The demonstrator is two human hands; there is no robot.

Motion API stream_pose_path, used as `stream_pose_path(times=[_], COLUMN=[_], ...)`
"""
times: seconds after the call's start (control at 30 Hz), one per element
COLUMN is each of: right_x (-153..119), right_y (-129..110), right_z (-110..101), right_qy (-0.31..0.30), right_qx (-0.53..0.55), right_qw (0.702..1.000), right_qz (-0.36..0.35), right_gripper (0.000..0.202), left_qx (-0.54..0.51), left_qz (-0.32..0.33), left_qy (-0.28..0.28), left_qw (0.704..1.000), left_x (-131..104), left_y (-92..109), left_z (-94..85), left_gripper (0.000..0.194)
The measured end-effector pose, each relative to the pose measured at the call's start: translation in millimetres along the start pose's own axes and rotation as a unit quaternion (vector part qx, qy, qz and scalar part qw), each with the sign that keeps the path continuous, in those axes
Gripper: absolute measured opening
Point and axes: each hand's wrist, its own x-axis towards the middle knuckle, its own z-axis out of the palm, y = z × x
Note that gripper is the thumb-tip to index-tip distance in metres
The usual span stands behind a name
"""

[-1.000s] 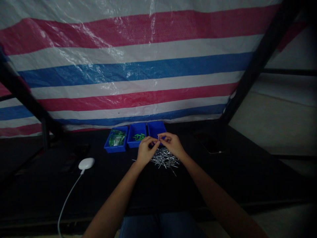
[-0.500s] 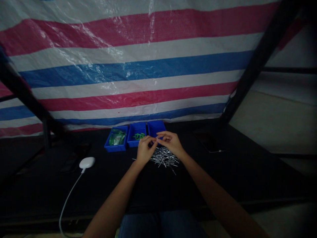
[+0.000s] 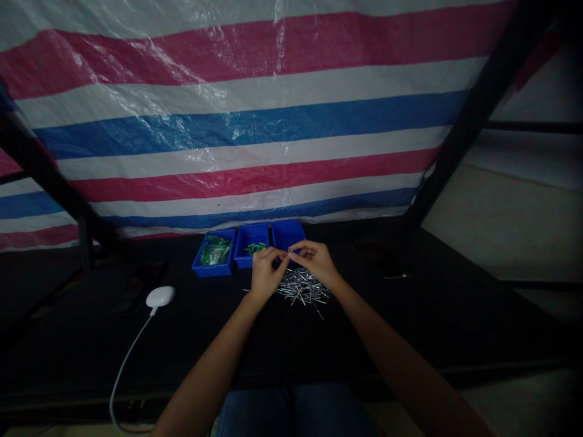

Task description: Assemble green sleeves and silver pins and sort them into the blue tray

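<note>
My left hand (image 3: 268,272) and my right hand (image 3: 317,262) meet fingertip to fingertip, both pinched closed. What sits between the fingertips is too small and dark to name. Just below them lies a loose pile of thin silvery metal pins (image 3: 303,288), maybe nails or rivets, on the black tabletop. Behind the hands stand blue bins in a row. The left bin (image 3: 195,267) contains green-and-clear plastic packets (image 3: 215,250). In the middle bin (image 3: 242,262) are small green plastic pieces (image 3: 255,247). The right bin (image 3: 288,228) is partly hidden by my hands.
A white rounded device (image 3: 160,297) with a cable lies on the left of the black table (image 3: 191,340). Flat dark objects, one like a phone (image 3: 387,261), lie at the right and left. Striped plastic sheeting (image 3: 255,136) hangs behind, between black frame posts (image 3: 455,145).
Both hands stay nearly in place, fingertips still together, with only slight finger movement. The pile and the bins look unchanged.
</note>
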Motion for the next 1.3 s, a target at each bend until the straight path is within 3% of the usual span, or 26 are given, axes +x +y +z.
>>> stream_pose_path(times=[0.27, 0.57, 0.97, 1.03, 1.13, 1.3], right_x=[0, 0, 0, 1, 2, 0], right_y=[1, 9, 8, 6, 5, 5], right_z=[-7, -18, -21, -23, -26, -29], right_qy=[0.051, 0.095, 0.076, 0.053, -0.026, -0.17], right_qx=[-0.12, -0.317, -0.323, -0.287, -0.217, -0.159], right_qw=[0.991, 0.944, 0.943, 0.957, 0.976, 0.972], right_qz=[-0.021, -0.008, 0.014, 0.006, 0.003, 0.039], right_gripper=[0.021, 0.021, 0.022, 0.022, 0.022, 0.022], left_qx=[-0.005, -0.01, -0.001, 0.0, 0.008, 0.021], left_qz=[-0.01, -0.023, -0.031, -0.033, -0.04, -0.054], left_qy=[0.016, 0.049, 0.063, 0.065, 0.064, 0.055], left_qw=[1.0, 0.998, 0.998, 0.997, 0.997, 0.997], left_x=[1, 1, 2, 2, 2, 3], left_y=[1, -1, 0, -1, -1, 1], left_z=[-2.3, -2.6, -5.0, -5.2, -5.6, -7.2], left_gripper=[0.015, 0.013, 0.012, 0.011, 0.012, 0.014])
